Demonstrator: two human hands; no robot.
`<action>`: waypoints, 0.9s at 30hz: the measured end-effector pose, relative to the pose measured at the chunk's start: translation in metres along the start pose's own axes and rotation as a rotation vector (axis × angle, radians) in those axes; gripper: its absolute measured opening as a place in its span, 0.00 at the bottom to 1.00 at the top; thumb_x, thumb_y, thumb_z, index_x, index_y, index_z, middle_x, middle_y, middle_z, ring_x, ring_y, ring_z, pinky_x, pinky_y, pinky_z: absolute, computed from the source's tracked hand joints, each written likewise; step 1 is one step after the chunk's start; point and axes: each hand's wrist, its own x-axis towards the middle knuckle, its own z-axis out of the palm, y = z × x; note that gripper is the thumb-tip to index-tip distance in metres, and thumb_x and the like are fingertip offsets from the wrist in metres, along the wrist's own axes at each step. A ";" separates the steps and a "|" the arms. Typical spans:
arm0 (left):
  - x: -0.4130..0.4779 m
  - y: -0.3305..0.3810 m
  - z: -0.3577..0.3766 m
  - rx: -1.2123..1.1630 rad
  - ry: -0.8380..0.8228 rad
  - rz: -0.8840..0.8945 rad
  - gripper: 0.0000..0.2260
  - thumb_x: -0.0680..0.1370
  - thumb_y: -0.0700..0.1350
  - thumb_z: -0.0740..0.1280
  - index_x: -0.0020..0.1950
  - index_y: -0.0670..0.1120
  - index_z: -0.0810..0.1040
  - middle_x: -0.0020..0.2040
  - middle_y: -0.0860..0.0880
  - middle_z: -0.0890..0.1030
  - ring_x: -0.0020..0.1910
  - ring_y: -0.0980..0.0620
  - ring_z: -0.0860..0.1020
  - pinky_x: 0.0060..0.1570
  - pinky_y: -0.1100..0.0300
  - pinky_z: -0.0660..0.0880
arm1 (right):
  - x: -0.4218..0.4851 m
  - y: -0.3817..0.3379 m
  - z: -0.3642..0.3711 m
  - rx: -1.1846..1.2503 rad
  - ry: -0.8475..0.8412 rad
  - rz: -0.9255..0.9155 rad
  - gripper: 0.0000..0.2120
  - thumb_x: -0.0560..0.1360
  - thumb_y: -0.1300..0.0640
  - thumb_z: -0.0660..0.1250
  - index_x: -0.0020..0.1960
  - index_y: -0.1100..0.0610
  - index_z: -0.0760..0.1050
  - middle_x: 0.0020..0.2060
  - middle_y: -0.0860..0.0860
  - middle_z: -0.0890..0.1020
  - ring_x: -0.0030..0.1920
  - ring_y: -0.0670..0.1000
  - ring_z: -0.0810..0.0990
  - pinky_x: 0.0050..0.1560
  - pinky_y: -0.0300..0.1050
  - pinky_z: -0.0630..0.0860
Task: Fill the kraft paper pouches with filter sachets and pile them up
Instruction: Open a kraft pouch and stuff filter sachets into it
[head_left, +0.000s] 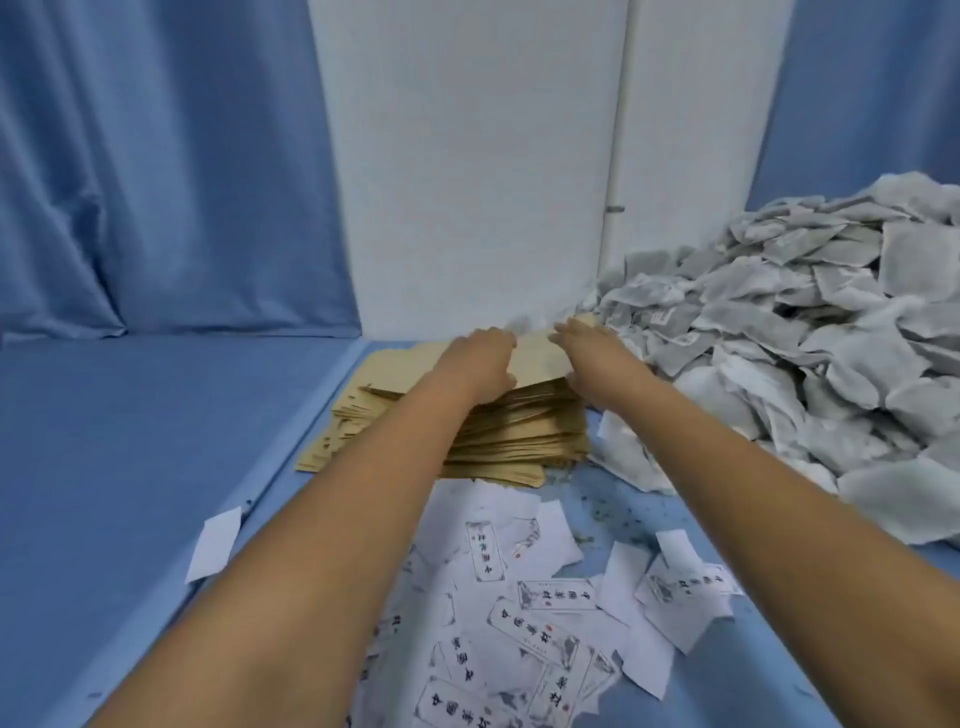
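Note:
A thick stack of kraft paper pouches (519, 436) lies on the blue table, at the middle far side. Both my hands are on the topmost pouch (537, 356). My left hand (480, 364) grips its left edge with curled fingers. On the other side, my right hand (592, 358) holds the right edge. A large heap of white filter sachets (810, 353) is piled on the right, touching the stack's right side.
Loose white printed labels (524, 613) are scattered on the table in front of the stack; one blank slip (215, 543) lies to the left. A white wall panel (467, 156) and blue curtains (156, 166) stand behind. The blue table (130, 441) extends left.

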 end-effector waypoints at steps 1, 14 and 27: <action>0.003 -0.002 0.006 0.070 -0.034 -0.018 0.23 0.78 0.46 0.65 0.72 0.44 0.66 0.70 0.44 0.70 0.68 0.44 0.68 0.65 0.51 0.66 | 0.007 0.002 0.005 -0.096 -0.016 -0.005 0.25 0.77 0.66 0.60 0.74 0.58 0.63 0.73 0.55 0.65 0.73 0.55 0.63 0.71 0.49 0.60; -0.006 0.013 0.064 0.213 0.191 0.078 0.12 0.80 0.44 0.63 0.63 0.43 0.70 0.58 0.45 0.76 0.57 0.44 0.75 0.54 0.53 0.69 | -0.006 -0.008 0.032 -0.259 0.417 -0.265 0.11 0.56 0.68 0.77 0.33 0.59 0.77 0.26 0.52 0.79 0.28 0.54 0.78 0.33 0.41 0.72; -0.207 0.015 0.061 0.091 0.645 0.510 0.09 0.74 0.31 0.69 0.53 0.37 0.79 0.36 0.46 0.71 0.34 0.51 0.66 0.27 0.61 0.61 | -0.122 -0.048 0.022 2.385 -0.085 0.664 0.16 0.80 0.49 0.59 0.52 0.63 0.72 0.42 0.57 0.74 0.41 0.53 0.74 0.45 0.45 0.73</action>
